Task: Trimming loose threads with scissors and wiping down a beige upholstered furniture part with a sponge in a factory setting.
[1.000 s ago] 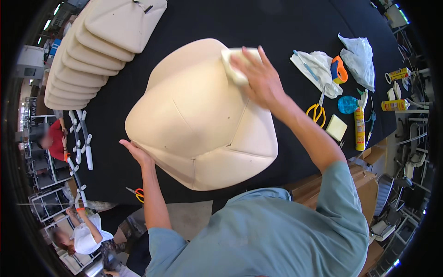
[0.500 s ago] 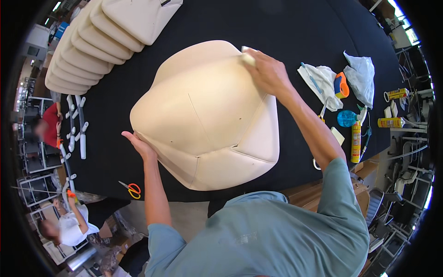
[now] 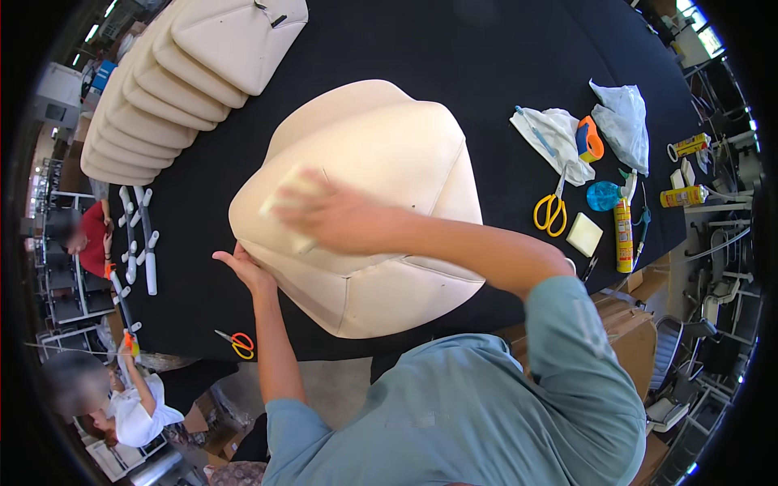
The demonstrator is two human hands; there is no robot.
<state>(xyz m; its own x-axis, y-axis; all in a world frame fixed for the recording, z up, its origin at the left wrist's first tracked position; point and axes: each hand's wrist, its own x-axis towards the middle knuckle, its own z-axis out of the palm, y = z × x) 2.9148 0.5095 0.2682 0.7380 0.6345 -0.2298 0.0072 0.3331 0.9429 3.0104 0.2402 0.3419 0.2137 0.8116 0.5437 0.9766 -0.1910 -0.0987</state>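
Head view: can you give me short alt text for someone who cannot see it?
A person's right hand presses a pale sponge onto a cream seat cushion on a black table, while the left hand steadies the cushion's edge. Yellow scissors lie to the right.

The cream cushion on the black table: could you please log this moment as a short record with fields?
cushion: large cream cushion lying on the black table
right hand: right hand pressing a pale sponge on the cushion top, blurred
left hand: left hand against the cushion's near left edge
beside: yellow scissors, spray can, stack of cushions
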